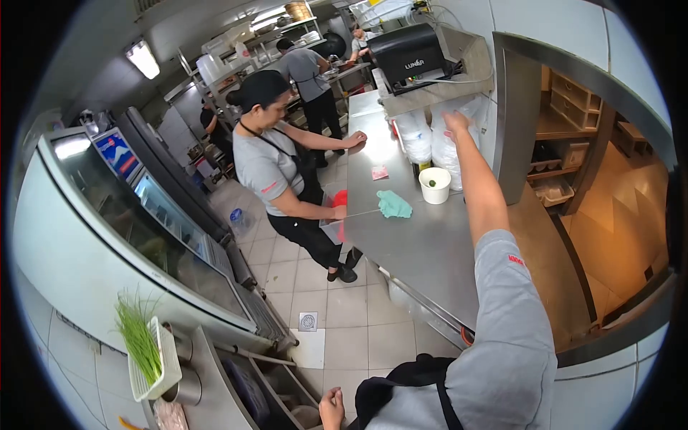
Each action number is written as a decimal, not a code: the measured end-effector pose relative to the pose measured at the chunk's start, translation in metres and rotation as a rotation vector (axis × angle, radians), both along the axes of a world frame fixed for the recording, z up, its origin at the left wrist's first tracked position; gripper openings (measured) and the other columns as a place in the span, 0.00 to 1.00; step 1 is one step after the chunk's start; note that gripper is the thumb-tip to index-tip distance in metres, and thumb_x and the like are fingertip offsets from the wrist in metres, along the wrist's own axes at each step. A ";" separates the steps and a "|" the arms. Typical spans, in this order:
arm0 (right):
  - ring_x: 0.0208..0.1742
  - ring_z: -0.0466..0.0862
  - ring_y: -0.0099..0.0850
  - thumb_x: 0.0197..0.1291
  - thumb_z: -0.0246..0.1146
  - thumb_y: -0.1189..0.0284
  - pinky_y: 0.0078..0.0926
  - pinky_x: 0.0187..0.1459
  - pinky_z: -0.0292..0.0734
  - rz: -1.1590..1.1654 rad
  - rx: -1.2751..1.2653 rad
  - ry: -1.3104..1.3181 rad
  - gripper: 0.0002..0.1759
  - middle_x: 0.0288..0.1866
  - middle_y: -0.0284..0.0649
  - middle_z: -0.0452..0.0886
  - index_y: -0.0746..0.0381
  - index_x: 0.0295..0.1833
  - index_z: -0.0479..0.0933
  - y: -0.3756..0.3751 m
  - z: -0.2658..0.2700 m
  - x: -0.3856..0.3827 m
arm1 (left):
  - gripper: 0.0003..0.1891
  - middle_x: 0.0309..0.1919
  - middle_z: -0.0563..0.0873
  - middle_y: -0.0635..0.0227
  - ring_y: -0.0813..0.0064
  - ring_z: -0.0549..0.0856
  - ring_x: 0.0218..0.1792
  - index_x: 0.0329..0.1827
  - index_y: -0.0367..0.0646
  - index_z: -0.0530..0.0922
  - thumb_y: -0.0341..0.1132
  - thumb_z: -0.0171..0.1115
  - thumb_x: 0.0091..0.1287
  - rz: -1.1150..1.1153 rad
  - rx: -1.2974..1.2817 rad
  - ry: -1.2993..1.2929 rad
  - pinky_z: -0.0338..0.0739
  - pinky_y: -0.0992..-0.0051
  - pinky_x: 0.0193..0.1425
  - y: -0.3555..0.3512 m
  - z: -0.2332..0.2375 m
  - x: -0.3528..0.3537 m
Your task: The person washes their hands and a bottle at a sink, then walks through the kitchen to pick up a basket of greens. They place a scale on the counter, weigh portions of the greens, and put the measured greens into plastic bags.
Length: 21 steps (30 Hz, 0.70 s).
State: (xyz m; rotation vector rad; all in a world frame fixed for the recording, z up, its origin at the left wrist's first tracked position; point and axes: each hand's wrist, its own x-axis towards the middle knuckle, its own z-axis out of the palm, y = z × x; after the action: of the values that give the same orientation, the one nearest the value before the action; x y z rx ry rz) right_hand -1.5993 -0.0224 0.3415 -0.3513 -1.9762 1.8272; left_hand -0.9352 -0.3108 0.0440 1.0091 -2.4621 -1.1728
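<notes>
My right hand (456,124) is stretched out over the far end of the steel counter (423,240). Its fingers are curled at the top of a clear plastic bag (446,152) that holds stacked pale lids or containers; the exact grip is small to see. Just in front of the bag stands a white tub (435,186) with something green inside. A crumpled turquoise cloth (394,204) and a small pink-and-white packet (380,173) lie nearby. Low by my apron, my left hand (332,409) hangs with its fingers curled in, and nothing shows in it.
A co-worker (276,161) stands at the counter's left side, one hand on its edge. A black printer (408,57) sits on a shelf above. Glass-door fridges (154,215) line the left. Spring onions (138,344) fill a white basket (168,365). Other people work further back.
</notes>
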 end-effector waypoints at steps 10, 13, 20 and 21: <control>0.65 0.59 0.28 0.60 0.46 0.67 0.37 0.64 0.45 0.384 -1.158 0.559 0.19 0.63 0.34 0.66 0.58 0.56 0.69 -0.001 -0.005 0.059 | 0.10 0.35 0.82 0.54 0.59 0.82 0.37 0.41 0.37 0.78 0.32 0.52 0.64 -0.400 -0.122 0.203 0.74 0.69 0.41 -0.012 0.094 -0.157; 0.65 0.59 0.26 0.60 0.47 0.67 0.33 0.63 0.47 0.370 -1.118 0.663 0.19 0.58 0.34 0.71 0.59 0.56 0.68 -0.008 -0.022 0.143 | 0.10 0.42 0.80 0.53 0.58 0.79 0.46 0.44 0.36 0.76 0.28 0.51 0.63 -0.642 -0.181 0.334 0.71 0.69 0.50 -0.007 0.113 -0.212; 0.49 0.74 0.26 0.59 0.54 0.76 0.25 0.52 0.69 0.289 -0.603 0.709 0.15 0.49 0.41 0.75 0.70 0.51 0.73 -0.001 -0.024 0.359 | 0.27 0.62 0.61 0.45 0.47 0.62 0.63 0.60 0.39 0.65 0.25 0.60 0.54 -0.974 -0.335 0.882 0.59 0.58 0.62 0.067 0.179 -0.335; 0.49 0.74 0.26 0.59 0.54 0.76 0.25 0.52 0.69 0.269 -0.607 0.692 0.15 0.49 0.41 0.75 0.70 0.51 0.73 -0.001 -0.022 0.383 | 0.31 0.62 0.60 0.43 0.47 0.61 0.62 0.62 0.38 0.60 0.27 0.61 0.53 -0.932 -0.481 0.950 0.57 0.58 0.63 0.083 0.185 -0.345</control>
State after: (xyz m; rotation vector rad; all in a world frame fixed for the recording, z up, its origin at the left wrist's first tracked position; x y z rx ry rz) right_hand -1.2162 -0.0233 0.3192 0.3638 -1.0205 2.2820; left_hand -1.2800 -0.2280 0.2293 -0.7703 -2.1243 -0.8221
